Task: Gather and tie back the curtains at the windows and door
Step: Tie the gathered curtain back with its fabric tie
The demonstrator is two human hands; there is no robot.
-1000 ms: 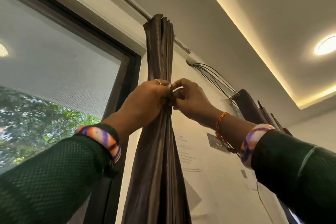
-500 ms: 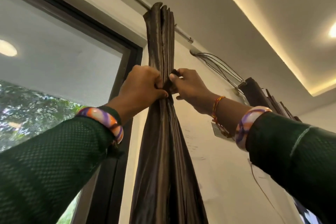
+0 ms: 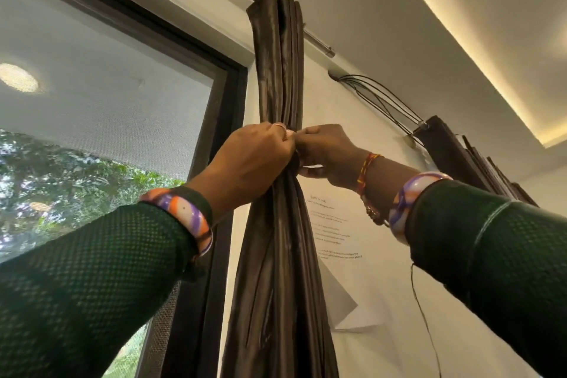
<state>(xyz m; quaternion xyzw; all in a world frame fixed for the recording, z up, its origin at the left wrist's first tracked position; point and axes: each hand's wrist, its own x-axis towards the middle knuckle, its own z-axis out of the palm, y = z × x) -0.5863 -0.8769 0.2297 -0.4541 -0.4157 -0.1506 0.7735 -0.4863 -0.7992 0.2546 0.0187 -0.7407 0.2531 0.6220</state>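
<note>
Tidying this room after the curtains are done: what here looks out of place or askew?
The printed paper sheet on the wall beside the brown curtain has its lower corner peeling away and curling forward. Loose black wires also hang exposed from a hole below the curtain rod.

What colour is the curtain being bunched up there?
Dark brown with a satin sheen; the curtain shows best in the head view.

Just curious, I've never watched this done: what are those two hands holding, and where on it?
Both the left hand and the right hand grip the brown curtain at its gathered waist, well below the rod. Any tie is hidden.
</note>
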